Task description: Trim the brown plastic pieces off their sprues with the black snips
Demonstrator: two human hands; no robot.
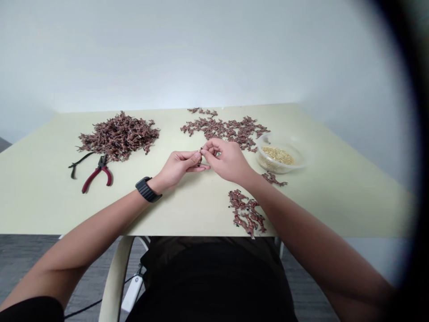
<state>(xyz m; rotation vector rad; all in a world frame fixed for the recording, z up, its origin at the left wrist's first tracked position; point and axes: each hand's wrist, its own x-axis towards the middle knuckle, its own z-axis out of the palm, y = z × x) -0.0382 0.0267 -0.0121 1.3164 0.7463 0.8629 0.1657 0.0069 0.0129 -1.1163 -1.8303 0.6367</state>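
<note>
A person seated at a pale table [40, 201] works with both forearms stretched across its near edge, a dark watch [146, 189] on the left wrist. Closest in, at five o'clock from the hands, a tight cluster of reddish-brown pieces [247, 213] lies just inside the table edge. It is set apart from the other piles, apparently to keep it from mixing with them. A few stray pieces [274, 179] sit a little farther out at four o'clock, near the foot of the bowl.

At the table's centre the left hand [179, 166] and right hand [226, 160] meet fingertip to fingertip. Both pinch one small dark piece [200, 156] between thumb and forefinger, with the other fingers curled. The piece is held just above the surface, where the wrists can rest and the grip stay steady. It is too small to tell its exact shape.

At three o'clock, near the right hand, a clear bowl [300, 165] holds fine golden bits [277, 155]. Its walls likely stop such small parts from scattering. At nine o'clock, well apart from the left hand, red-handled pliers [97, 174] lie beside a black-handled tool [78, 163], neither touched.

Farther back, a dense heap of reddish-brown pieces [119, 136] rises at ten o'clock, its near edge touching the tools. A thinner, spread-out scatter of the same pieces [228, 129] runs from twelve to one o'clock, just beyond the right hand.
</note>
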